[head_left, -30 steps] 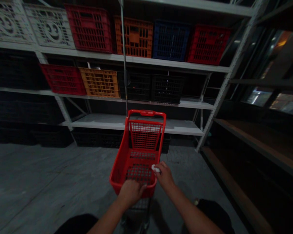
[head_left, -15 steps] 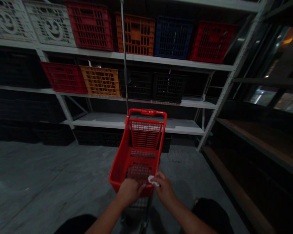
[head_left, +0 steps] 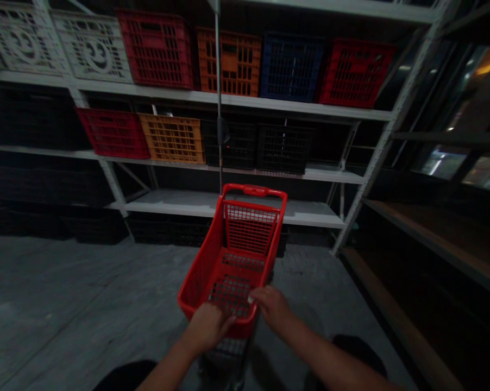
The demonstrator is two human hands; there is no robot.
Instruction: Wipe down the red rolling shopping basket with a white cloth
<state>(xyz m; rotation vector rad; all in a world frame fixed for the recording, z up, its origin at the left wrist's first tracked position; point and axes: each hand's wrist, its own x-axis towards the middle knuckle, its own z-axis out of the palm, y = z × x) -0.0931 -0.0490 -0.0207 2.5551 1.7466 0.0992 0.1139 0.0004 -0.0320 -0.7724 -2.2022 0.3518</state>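
Note:
A red plastic shopping cart [head_left: 199, 271] stands right in front of me, its handle on the far side and its basket holding nothing I can make out. My left hand [head_left: 207, 327] is closed over the near rim of the basket, thumb toward the right. At the near right corner, my right hand [head_left: 272, 308] pinches a small white wipe [head_left: 251, 298] against the right rim. Most of the wipe is hidden by the fingers, so whether it is cloth or paper I cannot tell.
Behind the cart runs a white metal shelf rack [head_left: 330, 214] bearing red, orange, blue, black and white crates, such as an orange crate [head_left: 228, 64]. A thin upright pole [head_left: 219, 125] rises behind the cart. Dark shelving [head_left: 416, 228] lines the right side; the floor [head_left: 66, 293] is concrete.
My right hand has moved slightly up along the right rim, and less of the white wipe shows. My left hand has shifted a little left and nearer. The cart is turned slightly in view.

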